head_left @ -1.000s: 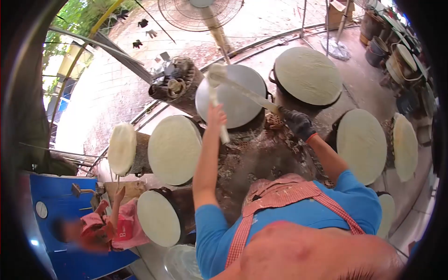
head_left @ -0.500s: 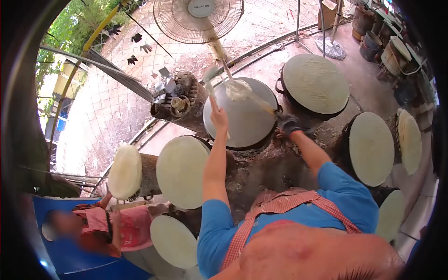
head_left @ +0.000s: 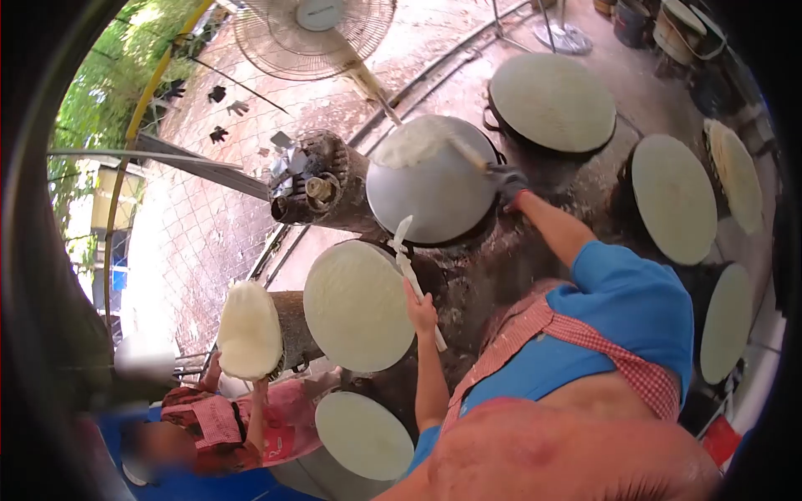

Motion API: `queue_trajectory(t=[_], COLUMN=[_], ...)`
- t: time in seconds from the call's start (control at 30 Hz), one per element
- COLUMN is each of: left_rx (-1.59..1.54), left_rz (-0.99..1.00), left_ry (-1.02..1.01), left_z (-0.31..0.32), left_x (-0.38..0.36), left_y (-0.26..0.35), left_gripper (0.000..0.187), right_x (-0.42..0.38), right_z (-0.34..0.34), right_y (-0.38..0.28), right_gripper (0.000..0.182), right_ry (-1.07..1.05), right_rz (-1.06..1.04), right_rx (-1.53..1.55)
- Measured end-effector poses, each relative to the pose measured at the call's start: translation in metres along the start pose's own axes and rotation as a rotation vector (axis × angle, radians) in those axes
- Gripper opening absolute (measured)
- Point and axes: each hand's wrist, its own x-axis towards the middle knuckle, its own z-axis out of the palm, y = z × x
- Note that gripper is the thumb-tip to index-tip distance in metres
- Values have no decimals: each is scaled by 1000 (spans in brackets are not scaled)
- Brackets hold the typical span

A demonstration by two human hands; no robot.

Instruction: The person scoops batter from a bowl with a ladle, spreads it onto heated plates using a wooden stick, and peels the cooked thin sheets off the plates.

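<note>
My left hand is closed round the pale handle of a spatula whose batter-smeared blade points up, apart from the griddle. The dark-gloved right hand grips a wooden-handled spreader at the far right rim of the round grey griddle. The spreader's far end reaches into a patch of pale batter on the griddle's upper part; its head cannot be made out. Left of my left hand sits another griddle covered by a pale round sheet.
More griddles with pale sheets stand around: at upper right, right and lower left. A co-worker at lower left holds a pale sheet. Beyond are a fan and a charred cylindrical stove.
My left hand has drawn back from over the griddle with the spatula. Batter has spread onto the griddle's upper left under the spreader. The co-worker's hands now hold the sheet at lower left.
</note>
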Motion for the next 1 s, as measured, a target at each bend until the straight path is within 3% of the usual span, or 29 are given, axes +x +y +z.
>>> queue_trajectory(t=[0.03, 0.1, 0.17, 0.2, 0.27, 0.33, 0.4, 0.47, 0.5, 0.53, 0.6, 0.73, 0.8, 0.83, 0.9, 0.93, 1.0], left_rx=[39, 63, 106, 157, 207, 165, 218, 253, 181, 116, -42, -298, -373, -392, -416, -409, -397], left_rz=[-3, -14, -31, -58, -71, 39, 29, 10, -51, -113, -138, -271, -304, -337, -357, -362, -389], left_ry=[22, 31, 59, 68, 96, 112, 143, 186, 176, 169, 192, 238, 268, 299, 350, 333, 327], left_z=[-4, -2, 2, 2, -2, 2, 0, 12, 17, 16, 19, 33, 42, 44, 51, 57, 63], left_x=[-10, -8, -15, -19, -21, -24, -24, -27, -28, -31, -33, -54, -66, -77, -93, -102, -110], left_y=[-11, -15, -10, 0, 9, 7, 7, 13, 20, 26, 19, 42, 45, 44, 48, 52, 51], left_gripper=[64, 64, 63, 63, 62, 63, 63, 64, 64, 65, 68, 70, 70, 69, 68, 67, 66], right_x=[-14, -42, -31, -21, 6, 40, 3, -5, -5, 7, 49, 52, 45, 51, 77, 111, 152], right_z=[28, 56, 30, 6, -19, -24, 5, 11, -12, -34, -55, -37, -37, -46, -63, -66, -56], right_y=[14, -55, -60, -49, -15, 37, 11, 1, -28, -44, -60, -47, -19, -18, -25, -20, -19], right_gripper=[24, 26, 23, 22, 21, 22, 26, 25, 26, 26, 32, 33, 34, 34, 33, 32, 20], right_ry=[12, -200, -264, -239, -235, -144, -140, -318, -407, -429, -313, -415, -612, -631, -612, -583, -548], right_rz=[-10, 158, 84, -22, -42, 370, 332, -187, 74, 72, 577, 733, 10, 12, 333, 451, 640], right_rx=[-91, -409, -309, -196, -89, 25, 48, -183, -67, -58, 99, 390, -101, -105, 14, -193, 90])
